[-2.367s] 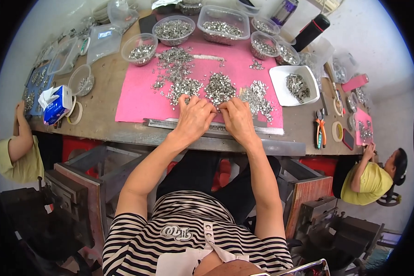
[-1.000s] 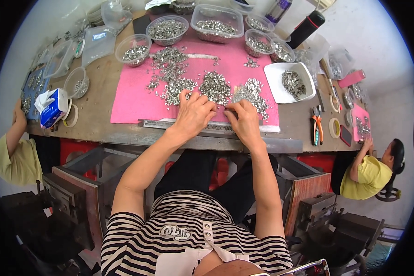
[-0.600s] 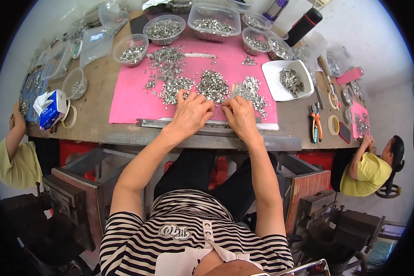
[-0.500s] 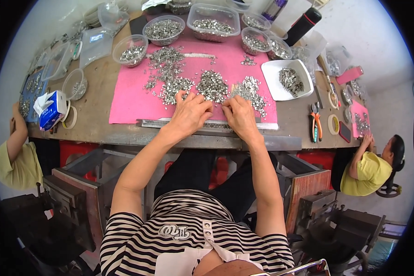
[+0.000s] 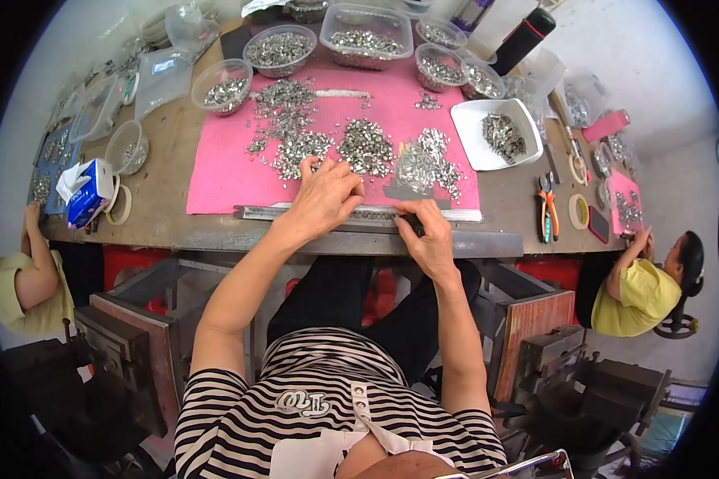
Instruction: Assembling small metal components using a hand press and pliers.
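Along the near edge of the mat (image 5: 216,172) lies the rail (image 5: 264,212), metal piles (image 5: 365,148) just beyond. My left hand (image 5: 323,197) is over it, fingers curled; can't tell if they pinch a piece. My right hand (image 5: 430,238) is by its right part, thumb and finger bent around something dark (image 5: 411,223), grip unclear. Step in hand looks like fingertip work at the rail. Next move seems to call for a fine pinch, light touch, rail kept steady.

Left of the left hand (image 5: 325,196), bare pink mat (image 5: 224,172) leaves room to pass; ahead, the middle heap of metal pieces (image 5: 365,148) obstructs, while the white tray (image 5: 469,133) blocks the far right.
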{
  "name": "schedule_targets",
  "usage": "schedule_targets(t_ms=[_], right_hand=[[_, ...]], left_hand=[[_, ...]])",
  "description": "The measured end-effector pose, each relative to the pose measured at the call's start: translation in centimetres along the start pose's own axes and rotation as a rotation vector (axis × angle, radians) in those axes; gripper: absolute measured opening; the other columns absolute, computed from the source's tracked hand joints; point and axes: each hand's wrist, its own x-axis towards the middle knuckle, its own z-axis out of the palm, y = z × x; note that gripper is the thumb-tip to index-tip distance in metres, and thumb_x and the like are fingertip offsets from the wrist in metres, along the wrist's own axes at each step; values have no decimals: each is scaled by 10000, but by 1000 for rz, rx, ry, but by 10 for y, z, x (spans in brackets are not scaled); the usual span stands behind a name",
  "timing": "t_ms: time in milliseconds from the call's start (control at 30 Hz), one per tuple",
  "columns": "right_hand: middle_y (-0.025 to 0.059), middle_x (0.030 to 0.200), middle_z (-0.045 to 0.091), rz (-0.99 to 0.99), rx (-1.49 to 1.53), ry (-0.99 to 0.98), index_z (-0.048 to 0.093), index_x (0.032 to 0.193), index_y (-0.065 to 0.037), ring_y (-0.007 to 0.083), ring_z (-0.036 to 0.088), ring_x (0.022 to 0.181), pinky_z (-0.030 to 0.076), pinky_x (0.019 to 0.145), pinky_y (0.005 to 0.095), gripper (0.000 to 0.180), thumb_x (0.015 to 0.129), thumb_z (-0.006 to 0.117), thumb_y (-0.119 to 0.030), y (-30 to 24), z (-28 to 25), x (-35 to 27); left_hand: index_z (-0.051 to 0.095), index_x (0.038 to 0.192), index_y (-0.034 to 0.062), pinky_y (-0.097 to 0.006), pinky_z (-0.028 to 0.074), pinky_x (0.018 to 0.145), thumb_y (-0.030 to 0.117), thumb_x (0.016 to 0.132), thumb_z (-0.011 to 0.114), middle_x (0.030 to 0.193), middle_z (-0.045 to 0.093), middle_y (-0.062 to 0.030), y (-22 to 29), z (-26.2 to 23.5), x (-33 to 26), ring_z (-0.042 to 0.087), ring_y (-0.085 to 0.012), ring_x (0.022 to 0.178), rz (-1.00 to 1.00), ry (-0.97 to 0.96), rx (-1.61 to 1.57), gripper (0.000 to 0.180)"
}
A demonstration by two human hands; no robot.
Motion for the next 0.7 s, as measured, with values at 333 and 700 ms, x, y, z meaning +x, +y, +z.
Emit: schedule_targets(t_ms=[333, 700], right_hand=[[77, 908, 679, 216, 341, 112, 694, 1050, 1, 179, 648, 833, 502, 759, 296, 155, 897, 673, 15, 15, 10, -11], [86, 888, 677, 186, 272, 121, 696, 1035, 0, 198, 639, 817, 498, 755, 310, 131, 910, 660, 11, 11, 7, -10]], left_hand=[[667, 895, 109, -501, 302, 1037, 170, 842, 751, 881, 614, -7, 38, 35, -7, 589, -207, 899, 130, 220, -38, 116], [703, 964, 109, -511, 323, 1057, 157, 857, 750, 902, 617, -24, 42, 42, -14, 597, -220, 924, 122, 263, 31, 126]])
